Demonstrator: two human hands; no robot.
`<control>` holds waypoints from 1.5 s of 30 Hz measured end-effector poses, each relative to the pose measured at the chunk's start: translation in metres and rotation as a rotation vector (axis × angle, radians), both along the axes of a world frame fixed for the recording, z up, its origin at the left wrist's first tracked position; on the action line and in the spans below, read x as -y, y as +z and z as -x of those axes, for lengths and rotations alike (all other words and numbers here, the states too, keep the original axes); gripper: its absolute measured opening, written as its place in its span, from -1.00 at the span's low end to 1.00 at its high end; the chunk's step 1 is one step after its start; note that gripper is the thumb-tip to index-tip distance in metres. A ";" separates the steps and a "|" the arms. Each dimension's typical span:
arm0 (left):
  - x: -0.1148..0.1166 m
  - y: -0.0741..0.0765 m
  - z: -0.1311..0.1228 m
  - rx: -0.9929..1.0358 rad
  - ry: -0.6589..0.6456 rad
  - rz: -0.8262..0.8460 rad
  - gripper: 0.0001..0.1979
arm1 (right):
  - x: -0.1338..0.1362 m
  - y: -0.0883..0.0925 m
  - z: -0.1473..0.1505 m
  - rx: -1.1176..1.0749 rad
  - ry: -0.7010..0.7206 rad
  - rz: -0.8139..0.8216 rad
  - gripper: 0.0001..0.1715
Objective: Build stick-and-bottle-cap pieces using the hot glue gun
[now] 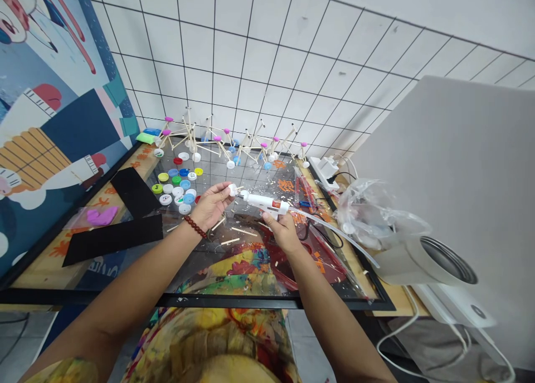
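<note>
My left hand (212,205) pinches a small white bottle cap (232,190) between thumb and fingertips. My right hand (285,231) is wrapped round the handle of a white hot glue gun (263,202). The gun's nozzle points left, close to the cap; whether they touch I cannot tell. A long, pale glue stick (338,227) trails from the gun's back end. Below my hands, several short wooden sticks (244,232) lie scattered on the glass top. Left of my left hand are bottle caps in many colours, among them a green cap (176,180).
Along the tiled wall stand several stick figures (251,140) with pink and blue parts. Black strips (121,239) and purple clay (102,216) lie at left. A power strip (324,174), plastic bag (368,204) and white cylindrical device (422,260) are at right.
</note>
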State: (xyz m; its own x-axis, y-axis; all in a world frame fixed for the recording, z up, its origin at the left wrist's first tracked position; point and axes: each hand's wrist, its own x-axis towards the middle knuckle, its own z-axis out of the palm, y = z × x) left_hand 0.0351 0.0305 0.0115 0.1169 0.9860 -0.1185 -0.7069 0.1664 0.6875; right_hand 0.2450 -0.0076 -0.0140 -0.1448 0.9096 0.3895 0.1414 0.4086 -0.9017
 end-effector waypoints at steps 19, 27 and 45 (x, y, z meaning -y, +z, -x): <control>0.003 -0.006 -0.004 -0.306 0.111 -0.175 -0.61 | 0.002 0.007 0.003 -0.023 -0.053 -0.013 -0.45; 0.003 -0.006 -0.004 -0.259 0.122 -0.164 -0.67 | 0.002 0.009 0.003 -0.031 -0.099 0.023 -0.48; 0.002 -0.005 -0.003 -0.290 0.148 -0.172 -0.67 | 0.004 0.012 0.003 -0.010 -0.043 0.021 -0.50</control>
State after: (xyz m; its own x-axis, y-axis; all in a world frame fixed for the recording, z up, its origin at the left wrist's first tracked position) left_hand 0.0381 0.0282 0.0061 -0.0422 0.9982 0.0435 -0.4861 -0.0586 0.8719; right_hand 0.2417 -0.0112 -0.0024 -0.1017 0.9227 0.3718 0.1498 0.3837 -0.9112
